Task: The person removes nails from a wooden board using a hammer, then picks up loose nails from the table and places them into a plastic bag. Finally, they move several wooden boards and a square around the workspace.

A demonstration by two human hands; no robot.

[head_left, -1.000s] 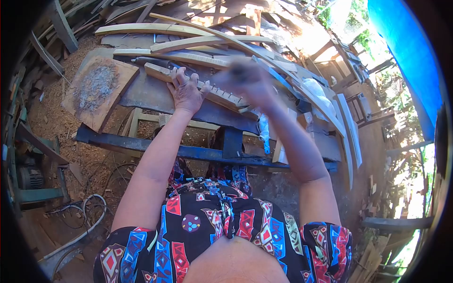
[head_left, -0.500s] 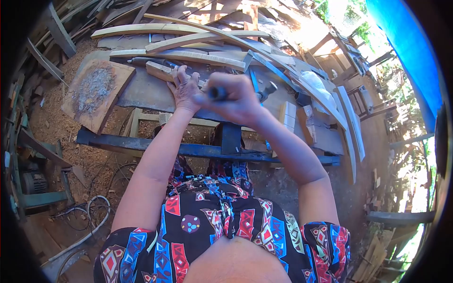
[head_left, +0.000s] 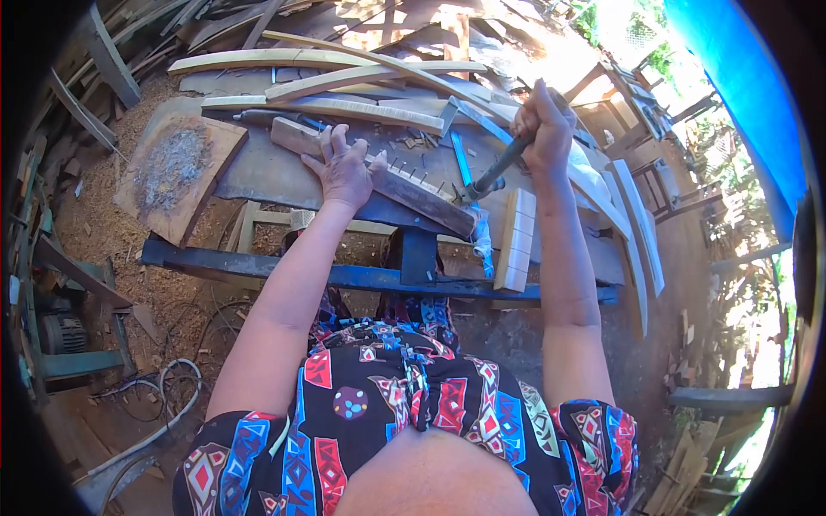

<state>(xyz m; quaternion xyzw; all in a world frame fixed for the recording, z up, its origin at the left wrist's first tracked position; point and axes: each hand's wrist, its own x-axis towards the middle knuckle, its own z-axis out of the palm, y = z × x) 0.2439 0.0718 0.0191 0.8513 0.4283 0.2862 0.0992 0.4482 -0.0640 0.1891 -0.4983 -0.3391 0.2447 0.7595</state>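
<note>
A worktable spans twelve o'clock above a littered floor, with a blue tarp at two and an ash-covered slab at ten. The nailed bar slants across the table from eleven towards one. The left hand's bent fingers rest apart on it; the right hand clamps the hammer at one.

Woodworking workshop: curved timber strips, sawdust on ground, scrap lumber piled around.
</note>
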